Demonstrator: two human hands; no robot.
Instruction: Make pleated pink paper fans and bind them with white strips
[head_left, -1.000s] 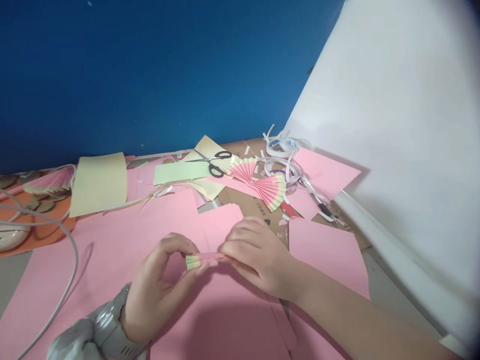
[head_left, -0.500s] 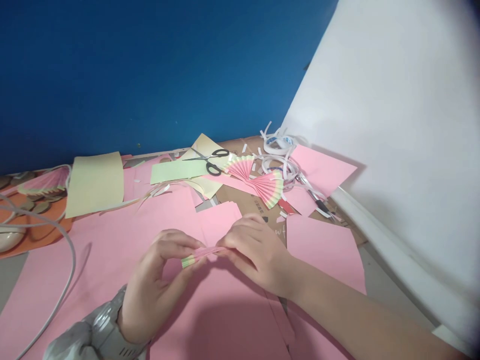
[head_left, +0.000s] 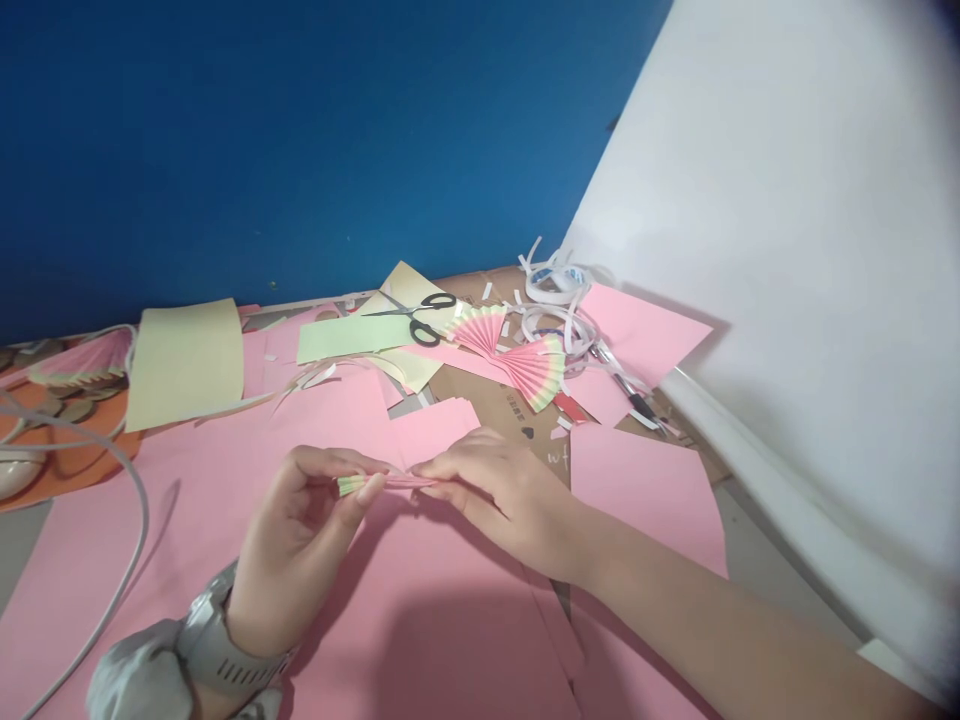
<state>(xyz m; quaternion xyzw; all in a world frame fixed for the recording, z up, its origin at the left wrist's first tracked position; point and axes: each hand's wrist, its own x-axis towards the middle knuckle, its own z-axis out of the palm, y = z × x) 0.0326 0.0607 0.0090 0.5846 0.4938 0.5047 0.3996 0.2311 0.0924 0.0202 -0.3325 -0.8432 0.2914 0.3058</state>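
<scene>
Between my hands is a narrow pleated paper strip [head_left: 405, 482], pink with a green and yellow end, folded tight. My left hand [head_left: 307, 530] pinches it near the green end with thumb and fingers. On the other end, my right hand [head_left: 502, 495] grips with its fingertips, which cover that part of the strip. Below both hands lie large pink paper sheets [head_left: 457, 620]. Farther back, a pleated pink paper bow [head_left: 517, 365] with green and yellow edges rests on brown cardboard [head_left: 480, 405].
Black-handled scissors [head_left: 427, 318] lie on a pale green strip [head_left: 352, 338]. Rolls of white tape [head_left: 555, 285] and a pen [head_left: 634, 398] are at the back right. A white cable [head_left: 142, 520] loops on the left, near a yellow sheet [head_left: 187, 365] and orange paper [head_left: 82, 455].
Both hands have shifted slightly left and up with the pleated strip. My left thumb has moved onto the strip, nearer its green end.
</scene>
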